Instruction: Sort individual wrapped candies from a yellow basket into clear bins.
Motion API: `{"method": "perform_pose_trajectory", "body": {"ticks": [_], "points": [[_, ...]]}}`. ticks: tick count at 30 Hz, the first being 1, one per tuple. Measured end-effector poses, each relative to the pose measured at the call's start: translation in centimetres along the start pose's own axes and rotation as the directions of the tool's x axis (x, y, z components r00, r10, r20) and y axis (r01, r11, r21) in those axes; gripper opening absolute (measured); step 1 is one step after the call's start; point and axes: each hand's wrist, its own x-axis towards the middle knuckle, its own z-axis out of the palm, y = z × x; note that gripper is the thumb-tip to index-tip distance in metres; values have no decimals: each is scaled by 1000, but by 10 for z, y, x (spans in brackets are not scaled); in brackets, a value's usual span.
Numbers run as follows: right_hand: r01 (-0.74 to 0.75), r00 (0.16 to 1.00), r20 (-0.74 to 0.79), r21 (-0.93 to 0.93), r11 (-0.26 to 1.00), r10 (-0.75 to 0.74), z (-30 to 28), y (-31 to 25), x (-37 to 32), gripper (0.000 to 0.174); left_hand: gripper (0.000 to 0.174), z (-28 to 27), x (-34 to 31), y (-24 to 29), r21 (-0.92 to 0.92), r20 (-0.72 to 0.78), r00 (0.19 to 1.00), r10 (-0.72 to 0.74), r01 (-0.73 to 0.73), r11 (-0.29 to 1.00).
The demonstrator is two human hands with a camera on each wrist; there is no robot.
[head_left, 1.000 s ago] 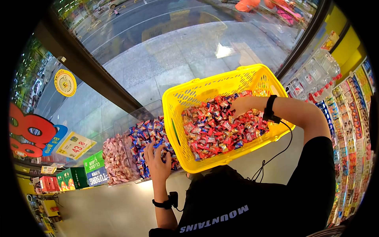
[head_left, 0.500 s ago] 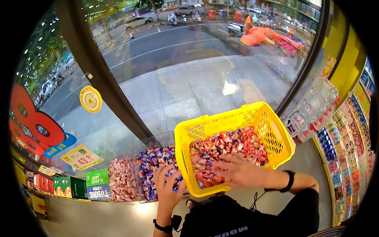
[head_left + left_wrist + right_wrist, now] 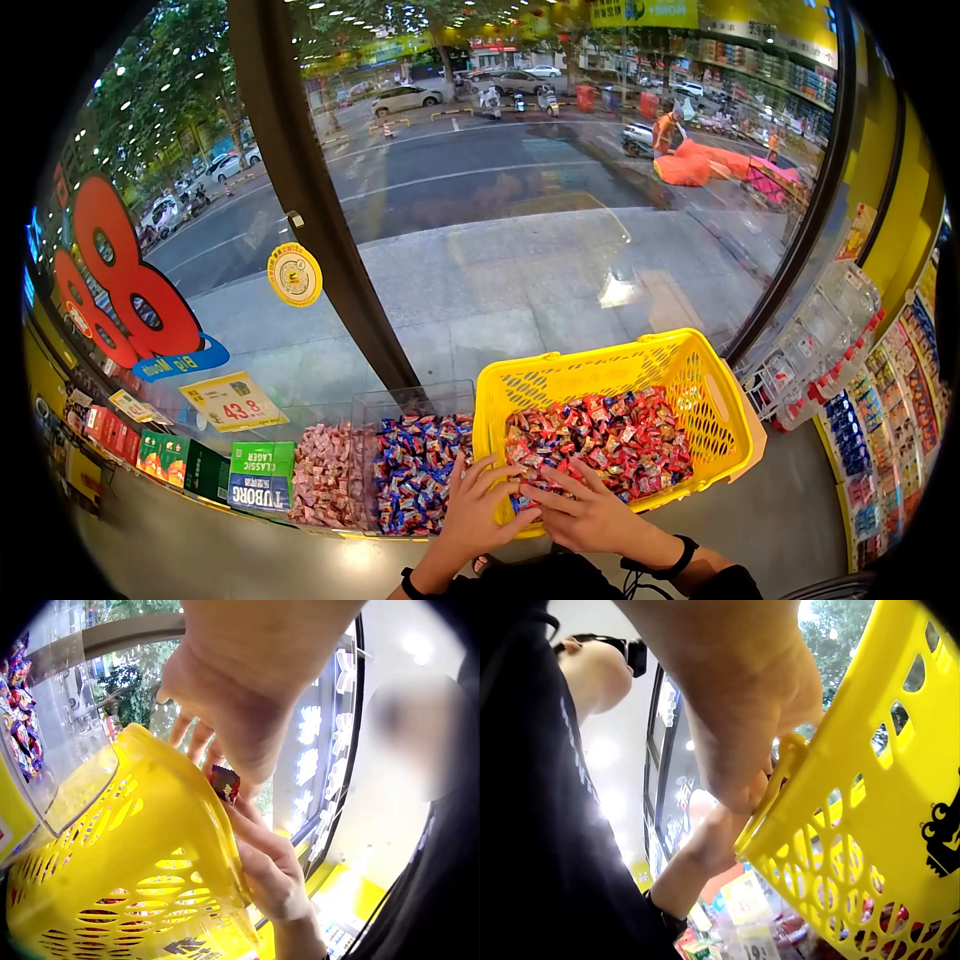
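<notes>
Both hands meet over the near-left corner of a yellow basket (image 3: 560, 372) of wrapped candies (image 3: 600, 440). My left hand (image 3: 478, 512) has its fingers spread loosely over the rim, thumb apart. My right hand (image 3: 595, 515) comes from the right, palm down, its fingers reaching towards the left thumb. In the left wrist view a single dark-and-red wrapped candy (image 3: 225, 784) shows at the right hand's (image 3: 270, 862) fingertips, in the space below the left hand (image 3: 240, 682). The basket wall (image 3: 900, 772) fills the right side of the right wrist view, hiding most fingertips.
Clear bins of blue-wrapped candies (image 3: 412, 470) and pink-wrapped candies (image 3: 328, 470) adjoin the basket on the left, followed by a green-and-blue beer box (image 3: 262, 475). A window (image 3: 500, 260) stands behind. Bottles (image 3: 815, 340) and stocked shelves (image 3: 885, 420) are at the right.
My right hand has come out of the candies and across the near rim to my left hand. The left hand has moved right onto the basket corner. The head view has tilted up.
</notes>
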Motion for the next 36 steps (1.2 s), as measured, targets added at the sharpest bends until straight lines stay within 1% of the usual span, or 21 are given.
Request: {"method": "perform_pose_trajectory", "body": {"ticks": [1, 4, 7, 8, 11, 12, 14, 16, 20, 23, 25, 26, 27, 28, 29, 30, 31, 32, 33, 34, 36], "points": [[7, 1000, 12, -3, 1000, -7, 2, 1, 0, 34, 34, 2, -1, -2, 15, 10, 1000, 1, -1, 1000], [-39, 999, 37, 168, 985, 33, 13, 8, -3, 36, 29, -2, -3, -6, 57, -45, 999, 13, -10, 998], [-148, 989, 5, 224, 963, 151, 9, 3, 0, 40, 26, -14, -11, -23, 28, -164, 984, -63, 69, 997], [-158, 987, 1, 217, 963, 162, 10, 3, -1, 41, 27, -16, -17, -35, 68, -229, 972, -57, 75, 995], [-166, 985, -6, 242, 956, 172, 16, 6, -4, 41, 30, -11, -35, -67, 141, -323, 929, -181, 236, 961], [-156, 987, -7, 245, 957, 163, 17, 6, -4, 40, 29, -2, -44, -81, 188, -307, 930, -202, 268, 945], [-144, 988, -11, 247, 958, 152, 15, 7, -2, 40, 29, 18, -66, -99, 170, -177, 947, -269, 299, 939], [-116, 993, -1, 265, 957, 121, 15, 11, -1, 39, 27, 21, -68, -96, 185, -43, 941, -337, 339, 922], [-109, 994, 16, 279, 954, 109, 16, 8, 0, 36, 27, 21, -58, -97, 224, -108, 957, -268, 286, 932], [-104, 994, 72, 282, 954, 87, 12, 14, -1, 36, 31, 30, -67, -111, 190, -54, 953, -297, 302, 934], [-96, 990, 125, 302, 948, 61, 10, 21, -5, 38, 33, 21, -64, -104, 142, -100, 947, -306, 318, 937], [-73, 983, 182, 250, 965, 28, -2, 31, -4, 38, 32, 22, -64, -106, 142, -117, 949, -292, 307, 941], [-34, 985, 170, 268, 963, -12, -13, 43, 1, 38, 31, 23, -66, -108, 140, -127, 951, -283, 300, 944], [-30, 992, 124, 272, 962, -5, -13, 59, -3, 37, 29, 24, -67, -107, 145, -130, 953, -275, 292, 945], [-17, 991, 132, 308, 951, -25, -21, 76, 0, 36, 28, 25, -67, -104, 150, -132, 954, -269, 287, 946], [-74, 986, 163, 279, 958, 29, -26, 93, -4, 36, 26, 24, -66, -102, 144, -130, 957, -259, 277, 950], [-149, 954, 289, 208, 967, 85, -34, 112, -4, 36, 25, 23, -66, -100, 141, -122, 958, -258, 274, 951], [-148, 959, 268, 203, 968, 90, -33, 134, -10, 36, 25, 24, -66, -101, 139, -118, 959, -259, 275, 951], [-155, 948, 297, 116, 981, 114, -27, 161, -21, 34, 26, 25, -66, -101, 139, -125, 958, -258, 274, 952], [-259, 854, 483, 78, 963, 191, -33, 178, -15, 34, 27, 24, -67, -101, 134, -112, 958, -263, 277, 952], [-340, 728, 636, 10, 940, 257, -29, 212, -15, 40, 30, 24, -65, -101, 130, -101, 960, -263, 274, 953]]}}
